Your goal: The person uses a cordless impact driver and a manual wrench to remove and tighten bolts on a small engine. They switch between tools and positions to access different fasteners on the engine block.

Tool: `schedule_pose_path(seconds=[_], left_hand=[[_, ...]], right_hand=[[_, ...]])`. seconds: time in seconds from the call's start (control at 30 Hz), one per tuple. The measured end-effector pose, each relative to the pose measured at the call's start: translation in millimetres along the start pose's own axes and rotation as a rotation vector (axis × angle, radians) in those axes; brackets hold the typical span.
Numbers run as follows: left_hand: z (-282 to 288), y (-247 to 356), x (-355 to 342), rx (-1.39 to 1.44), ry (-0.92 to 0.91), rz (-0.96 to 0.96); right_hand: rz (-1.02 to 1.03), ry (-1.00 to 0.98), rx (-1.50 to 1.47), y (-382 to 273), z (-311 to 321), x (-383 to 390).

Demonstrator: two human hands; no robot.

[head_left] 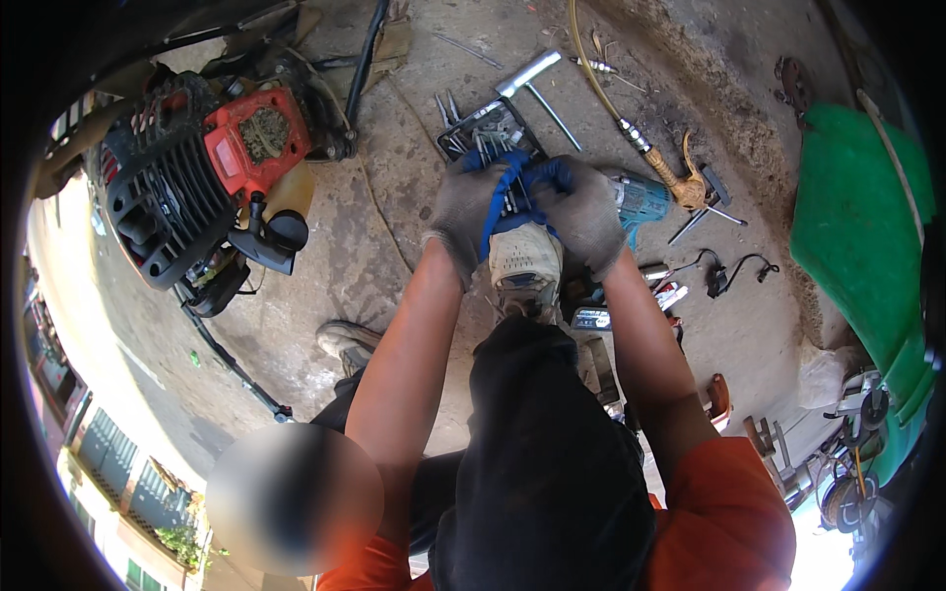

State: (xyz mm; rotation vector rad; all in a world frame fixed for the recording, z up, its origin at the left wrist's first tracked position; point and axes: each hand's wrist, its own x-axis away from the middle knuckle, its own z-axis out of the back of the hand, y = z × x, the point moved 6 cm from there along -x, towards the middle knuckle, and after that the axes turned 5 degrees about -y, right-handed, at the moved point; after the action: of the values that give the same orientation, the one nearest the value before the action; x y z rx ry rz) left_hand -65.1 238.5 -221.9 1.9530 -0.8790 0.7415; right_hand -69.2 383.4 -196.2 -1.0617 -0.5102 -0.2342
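Above my shoe (525,258), both gloved hands hold a blue fabric pouch (506,187) with several thin dark metal pieces showing in its opening. My left hand (463,207), in a grey work glove, is closed on the pouch's left edge. On the other side my right hand (588,215) grips the fabric, its fingertips partly hidden by the folds. I cannot make out the exact kind of the metal pieces. Just beyond the hands lies a black tray (535,144) of small metal parts. A teal power tool (641,200) rests right of my right hand, partly covered by it.
A red and black engine (258,138) stands at the left. Farther off lie a T-handle wrench (532,74) and an air hose (596,84) with a blow gun (685,185). A black cable (724,276) lies to the right, before a green sheet (859,217).
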Motion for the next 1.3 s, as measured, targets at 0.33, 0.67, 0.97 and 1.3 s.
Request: schedule_pose_path(seconds=[0.33, 0.67, 0.97, 1.3], left_hand=[[2.5, -1.7, -14.1, -0.117, 0.018, -0.029], [-23.1, 28.8, 26.5, -1.502, -0.140, -0.989], [-23.8, 42.2, 59.4, -1.240, 0.039, -0.817], [3.4, -2.5, 68.9, -0.127, -0.025, -0.194]], right_hand=[[-0.085, -0.205, -0.117, 7.0, 0.5, -4.3], [-0.120, -0.006, -0.415, 27.2, 5.8, -1.7], [-0.064, 0.100, -0.542, 5.5, 7.0, 23.6], [-0.175, 0.307, -0.245, 40.7, 50.2, 94.7]])
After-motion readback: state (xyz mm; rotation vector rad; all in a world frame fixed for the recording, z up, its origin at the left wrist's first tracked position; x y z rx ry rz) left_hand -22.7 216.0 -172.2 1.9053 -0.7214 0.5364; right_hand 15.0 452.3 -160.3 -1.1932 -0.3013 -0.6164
